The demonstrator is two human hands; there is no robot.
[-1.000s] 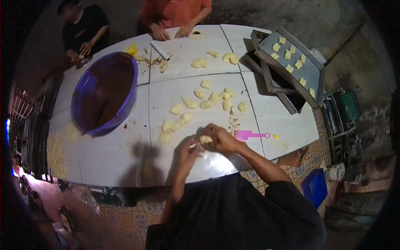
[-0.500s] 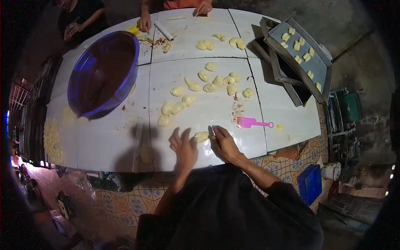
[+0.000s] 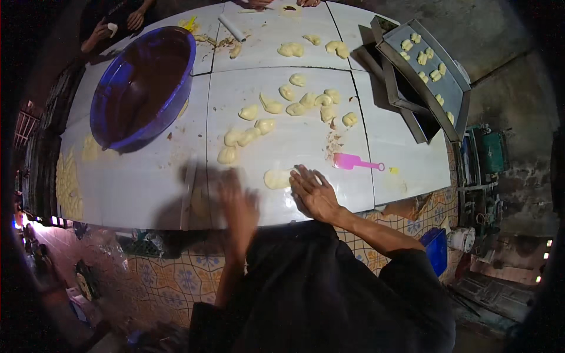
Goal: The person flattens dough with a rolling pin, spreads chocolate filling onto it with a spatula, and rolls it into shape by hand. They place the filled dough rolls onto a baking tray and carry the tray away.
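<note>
A flattened piece of pale yellow dough (image 3: 276, 179) lies on the white tiled table (image 3: 170, 200) close in front of me. My right hand (image 3: 318, 197) is laid flat with fingers stretched out, its fingertips over the dough's right end. To the left of the dough is my left hand (image 3: 238, 203), apart from it and smeared by motion, so its fingers cannot be made out. Beyond my hands sit several dough lumps (image 3: 271, 105), some touching one another. A pink scoop (image 3: 351, 161) lies right of them, beside brown crumbs.
A large blue-purple tub (image 3: 187, 88) with brown contents stands at the left. Stacked metal trays (image 3: 393, 62), the top one bearing dough pieces, are at the right. Two people work at the far side, near a pale cylinder (image 3: 232, 29). Small dough pieces (image 3: 69, 188) line the left edge.
The dough has become flatter and wider. My left hand has drawn back leftward, away from it. My right hand has flattened out at its right end. The view has shifted slightly.
</note>
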